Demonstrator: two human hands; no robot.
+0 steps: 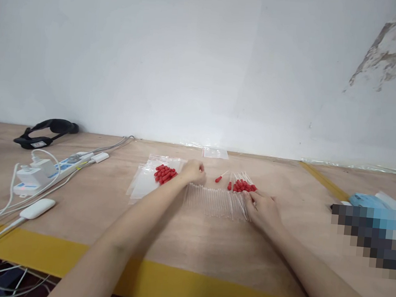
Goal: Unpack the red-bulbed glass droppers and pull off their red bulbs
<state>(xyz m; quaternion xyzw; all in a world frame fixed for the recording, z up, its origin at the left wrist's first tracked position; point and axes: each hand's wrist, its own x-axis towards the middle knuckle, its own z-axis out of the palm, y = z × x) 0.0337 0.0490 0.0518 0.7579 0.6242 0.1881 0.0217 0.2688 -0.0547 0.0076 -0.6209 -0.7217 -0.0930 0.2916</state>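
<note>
A row of thin clear plastic tubes (214, 201) lies side by side in the middle of the table. Behind its right end is a pile of white sticks with red tips (244, 186), and one red-tipped stick (219, 179) lies apart to the left. My left hand (194, 172) is closed just behind the row's left end; what its curled fingers hold, if anything, is hidden. At the right end of the row my right hand (264, 207) has its fingers pressed together, touching the last tubes beside the red tips. Left of my left hand, a heap of red caps (165, 175) rests on clear zip bags (143, 183).
Another small clear bag (215, 154) lies near the wall. On the left are a power strip (66, 167) with plugs, loose white cables, a white adapter (37, 208) and a black strap-like headset (47, 133). A blue packet (366, 200) lies far right. Yellow tape (171, 283) lines the front edge.
</note>
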